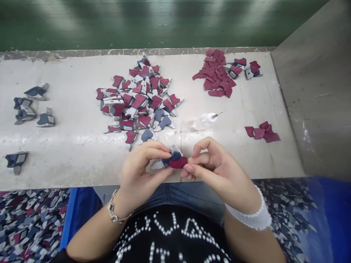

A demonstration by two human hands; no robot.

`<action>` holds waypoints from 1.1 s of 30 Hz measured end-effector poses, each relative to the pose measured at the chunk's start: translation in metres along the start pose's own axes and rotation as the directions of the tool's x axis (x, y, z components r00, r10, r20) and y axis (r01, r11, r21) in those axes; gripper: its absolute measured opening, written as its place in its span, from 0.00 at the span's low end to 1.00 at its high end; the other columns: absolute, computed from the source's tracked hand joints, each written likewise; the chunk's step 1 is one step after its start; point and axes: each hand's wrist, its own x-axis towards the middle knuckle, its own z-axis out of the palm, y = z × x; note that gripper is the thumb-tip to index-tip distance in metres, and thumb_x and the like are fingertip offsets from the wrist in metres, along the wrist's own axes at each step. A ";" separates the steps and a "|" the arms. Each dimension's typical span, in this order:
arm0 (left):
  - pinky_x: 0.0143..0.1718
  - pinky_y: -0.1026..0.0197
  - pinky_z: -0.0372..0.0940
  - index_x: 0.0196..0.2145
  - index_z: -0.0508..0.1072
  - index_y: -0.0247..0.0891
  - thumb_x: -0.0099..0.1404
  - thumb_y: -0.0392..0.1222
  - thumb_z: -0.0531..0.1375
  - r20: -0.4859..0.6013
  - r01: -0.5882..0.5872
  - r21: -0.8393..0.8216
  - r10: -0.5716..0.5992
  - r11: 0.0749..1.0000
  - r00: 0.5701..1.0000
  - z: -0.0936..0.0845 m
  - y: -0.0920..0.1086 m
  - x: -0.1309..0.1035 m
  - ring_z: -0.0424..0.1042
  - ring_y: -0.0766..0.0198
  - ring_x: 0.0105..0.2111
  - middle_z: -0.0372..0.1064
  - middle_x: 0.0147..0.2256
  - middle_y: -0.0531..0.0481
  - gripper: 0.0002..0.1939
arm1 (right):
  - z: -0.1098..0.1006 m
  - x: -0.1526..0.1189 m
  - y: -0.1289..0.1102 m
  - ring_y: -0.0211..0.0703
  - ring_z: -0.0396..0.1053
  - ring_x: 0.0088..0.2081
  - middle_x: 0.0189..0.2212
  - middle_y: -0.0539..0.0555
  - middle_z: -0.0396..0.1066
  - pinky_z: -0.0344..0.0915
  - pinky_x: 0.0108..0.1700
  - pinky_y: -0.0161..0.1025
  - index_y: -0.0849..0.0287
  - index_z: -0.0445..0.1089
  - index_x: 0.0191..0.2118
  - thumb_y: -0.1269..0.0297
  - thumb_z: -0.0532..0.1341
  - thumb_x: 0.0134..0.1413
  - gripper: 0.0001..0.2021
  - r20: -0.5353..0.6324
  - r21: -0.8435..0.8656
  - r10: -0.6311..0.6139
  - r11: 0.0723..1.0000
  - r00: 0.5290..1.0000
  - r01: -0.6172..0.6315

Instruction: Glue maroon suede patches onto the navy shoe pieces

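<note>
My left hand (146, 166) grips a small grey-and-navy moulded piece (167, 160) between thumb and fingers, above the table's front edge. My right hand (208, 162) pinches the right end of a flat maroon piece (177, 163), which lies against the front of the moulded piece. Whether the two are joined I cannot tell. Beyond my hands stands a heap of grey moulded pieces (139, 98), most with maroon faces and a few with blue ones. A clear bottle with a thin metal tip (204, 121) lies on its side behind my right hand.
Loose maroon pieces form a pile (216, 75) at the back right and a smaller group (263, 132) nearer. Several navy-and-grey pieces (46, 118) lie at the left. Blue bins (68, 215) below the table hold many pieces. A metal panel (315, 91) bounds the right side.
</note>
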 end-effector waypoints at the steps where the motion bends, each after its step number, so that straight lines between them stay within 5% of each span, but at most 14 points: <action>1: 0.42 0.57 0.75 0.42 0.74 0.42 0.60 0.31 0.69 0.011 -0.023 0.007 0.023 1.000 1.000 -0.001 0.000 0.000 0.75 0.60 0.42 0.74 0.40 0.48 0.14 | 0.000 0.002 0.000 0.38 0.77 0.33 0.29 0.47 0.78 0.73 0.34 0.34 0.53 0.60 0.38 0.63 0.66 0.63 0.12 0.016 0.011 0.018 1.000 1.000 -0.018; 11: 0.42 0.57 0.77 0.43 0.75 0.43 0.56 0.31 0.73 0.035 -0.131 0.035 0.130 0.991 0.991 -0.005 0.001 -0.001 0.77 0.62 0.39 0.76 0.41 0.50 0.19 | -0.001 0.009 -0.011 0.37 0.75 0.31 0.25 0.45 0.76 0.70 0.34 0.34 0.53 0.61 0.38 0.65 0.70 0.57 0.14 0.060 0.046 0.077 0.996 0.995 -0.080; 18: 0.40 0.56 0.76 0.41 0.74 0.44 0.58 0.35 0.72 0.053 -0.079 -0.047 0.082 0.996 0.995 -0.007 0.004 0.001 0.78 0.61 0.39 0.76 0.39 0.51 0.16 | -0.004 0.007 -0.017 0.47 0.76 0.37 0.31 0.49 0.73 0.73 0.41 0.45 0.53 0.69 0.52 0.52 0.61 0.66 0.15 0.120 -0.203 0.042 0.979 0.992 -0.017; 28: 0.34 0.58 0.78 0.41 0.74 0.44 0.56 0.36 0.74 0.009 -0.178 0.087 0.178 0.980 0.984 -0.009 0.007 -0.003 0.79 0.62 0.34 0.78 0.36 0.52 0.17 | 0.006 0.000 -0.027 0.39 0.69 0.38 0.36 0.49 0.71 0.67 0.41 0.38 0.58 0.72 0.42 0.64 0.58 0.68 0.06 0.115 -0.505 -0.175 0.837 0.978 0.209; 33: 0.36 0.56 0.78 0.41 0.74 0.45 0.56 0.36 0.74 -0.013 -0.126 0.111 0.129 0.986 0.992 -0.007 0.011 -0.005 0.79 0.61 0.36 0.79 0.38 0.52 0.18 | 0.010 -0.001 -0.029 0.38 0.68 0.36 0.34 0.49 0.70 0.65 0.39 0.38 0.58 0.70 0.37 0.64 0.56 0.69 0.08 0.120 -0.599 -0.206 0.765 0.971 0.236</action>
